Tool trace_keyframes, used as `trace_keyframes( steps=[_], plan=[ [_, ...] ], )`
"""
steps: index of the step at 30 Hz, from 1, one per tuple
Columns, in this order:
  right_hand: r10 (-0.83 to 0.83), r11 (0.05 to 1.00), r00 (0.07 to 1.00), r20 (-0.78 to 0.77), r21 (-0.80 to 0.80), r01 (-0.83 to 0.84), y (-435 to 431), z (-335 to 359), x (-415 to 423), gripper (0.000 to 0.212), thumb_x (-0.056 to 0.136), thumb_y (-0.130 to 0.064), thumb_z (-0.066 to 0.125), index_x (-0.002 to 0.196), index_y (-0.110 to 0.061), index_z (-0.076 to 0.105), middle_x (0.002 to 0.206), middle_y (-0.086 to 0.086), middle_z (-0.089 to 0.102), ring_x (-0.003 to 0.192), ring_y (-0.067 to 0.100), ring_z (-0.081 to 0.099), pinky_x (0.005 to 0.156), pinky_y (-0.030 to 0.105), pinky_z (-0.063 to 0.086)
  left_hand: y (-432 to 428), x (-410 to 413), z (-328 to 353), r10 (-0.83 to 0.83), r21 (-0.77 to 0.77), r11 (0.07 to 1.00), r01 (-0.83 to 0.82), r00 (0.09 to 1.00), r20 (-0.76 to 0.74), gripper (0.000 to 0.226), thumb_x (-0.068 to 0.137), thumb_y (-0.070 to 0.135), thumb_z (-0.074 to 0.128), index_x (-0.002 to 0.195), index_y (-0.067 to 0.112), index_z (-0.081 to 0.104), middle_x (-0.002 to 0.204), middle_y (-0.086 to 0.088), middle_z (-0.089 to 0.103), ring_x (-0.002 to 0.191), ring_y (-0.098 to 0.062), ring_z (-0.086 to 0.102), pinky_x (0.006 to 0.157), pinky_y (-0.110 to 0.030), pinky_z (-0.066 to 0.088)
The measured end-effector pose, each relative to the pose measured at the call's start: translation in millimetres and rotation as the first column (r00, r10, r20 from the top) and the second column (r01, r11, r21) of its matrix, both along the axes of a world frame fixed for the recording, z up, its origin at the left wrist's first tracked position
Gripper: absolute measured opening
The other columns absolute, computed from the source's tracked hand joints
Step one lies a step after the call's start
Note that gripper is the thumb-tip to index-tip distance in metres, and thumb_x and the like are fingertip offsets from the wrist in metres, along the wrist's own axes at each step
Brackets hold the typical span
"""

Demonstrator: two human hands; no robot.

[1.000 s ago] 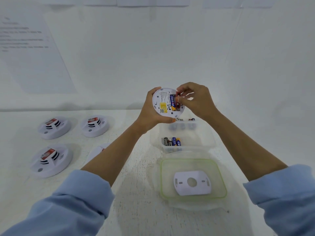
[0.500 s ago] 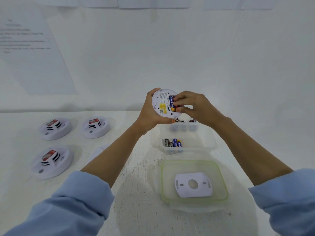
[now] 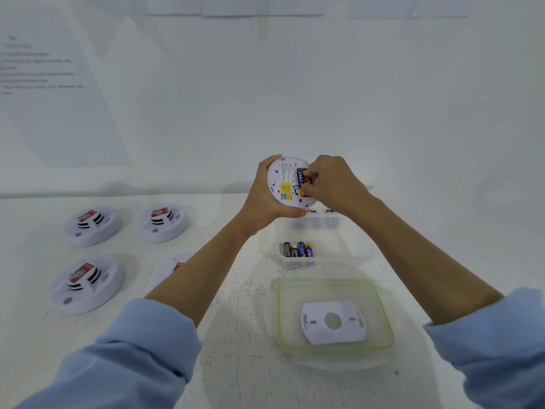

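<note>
My left hand (image 3: 262,196) grips a round white smoke detector (image 3: 283,184) above the table, its back side with a yellow label turned towards me. A blue battery (image 3: 300,175) sits in its open compartment. My right hand (image 3: 330,181) has its fingertips curled onto a battery in that compartment, pinching or pressing it. Below, a clear plastic box (image 3: 345,249) holds several loose batteries (image 3: 299,249). Nearer to me lies the box's green-rimmed lid (image 3: 383,314) with the detector's white mounting plate (image 3: 333,321) on it.
Three white smoke detectors stand on the white table at the left (image 3: 94,224) (image 3: 163,221) (image 3: 87,286). A fourth detector (image 3: 174,267) is partly hidden behind my left forearm. A white wall with a printed sheet (image 3: 44,78) rises behind the table.
My right hand has closed in over the battery compartment, its fingers curling down onto the batteries. The detector has stayed in my left hand at about the same spot.
</note>
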State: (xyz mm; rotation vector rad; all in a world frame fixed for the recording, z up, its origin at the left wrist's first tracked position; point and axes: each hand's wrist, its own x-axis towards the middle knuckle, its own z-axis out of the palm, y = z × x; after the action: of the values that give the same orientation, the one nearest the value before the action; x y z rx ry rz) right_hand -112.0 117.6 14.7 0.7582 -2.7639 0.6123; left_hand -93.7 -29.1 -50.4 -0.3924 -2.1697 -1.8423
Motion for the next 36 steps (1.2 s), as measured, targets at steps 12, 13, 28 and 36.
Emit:
trace_keyframes(
  steps=[12,13,28,36],
  plan=[
    [0.057,0.924,0.954,0.294,-0.377,0.061,6.5,9.6,-2.6,0.04,0.08,-0.007,0.064,0.119,-0.003,0.058,0.103,0.016,0.067,0.068,0.017,0.062,0.065,0.021,0.056,-5.6,-1.9,-5.3,0.003,0.0,1.0,-0.003,1.0,0.002,0.104,0.044,-0.003,0.079,0.132,0.007,0.025,0.12,0.007,0.044,0.101,0.01,0.054,0.078,-0.017,0.052],
    [0.053,0.909,0.957,0.284,-0.41,0.071,8.6,10.1,-5.8,0.042,0.08,-0.008,0.063,0.122,-0.004,0.056,0.103,0.015,0.066,0.072,0.018,0.063,0.072,0.025,0.056,-5.1,-1.7,-5.2,0.0,0.002,1.0,0.0,1.0,0.0,0.103,0.044,-0.004,0.079,0.132,0.007,0.025,0.12,0.007,0.043,0.101,0.01,0.054,0.079,-0.018,0.052],
    [0.147,0.914,0.983,0.108,-0.394,-0.094,20.4,-17.0,-13.0,0.038,0.079,-0.013,0.07,0.115,-0.013,0.059,0.116,-0.001,0.058,0.095,0.016,0.055,0.07,0.014,0.042,-0.6,1.6,-3.5,0.01,0.017,1.0,-0.009,0.998,-0.058,0.096,0.046,-0.006,0.077,0.127,0.01,0.027,0.116,0.008,0.044,0.099,0.013,0.053,0.076,-0.011,0.049],
    [0.142,0.982,0.99,-0.024,-0.119,-0.144,16.1,-15.7,-6.5,0.031,0.095,-0.015,0.047,0.119,-0.002,0.06,0.12,0.02,0.058,0.11,0.03,0.054,0.087,0.023,0.04,2.3,1.6,-1.9,0.008,0.022,1.0,-0.007,0.999,-0.053,0.096,0.045,-0.004,0.078,0.127,0.012,0.029,0.115,0.008,0.046,0.097,0.013,0.054,0.075,-0.011,0.049]
  ],
)
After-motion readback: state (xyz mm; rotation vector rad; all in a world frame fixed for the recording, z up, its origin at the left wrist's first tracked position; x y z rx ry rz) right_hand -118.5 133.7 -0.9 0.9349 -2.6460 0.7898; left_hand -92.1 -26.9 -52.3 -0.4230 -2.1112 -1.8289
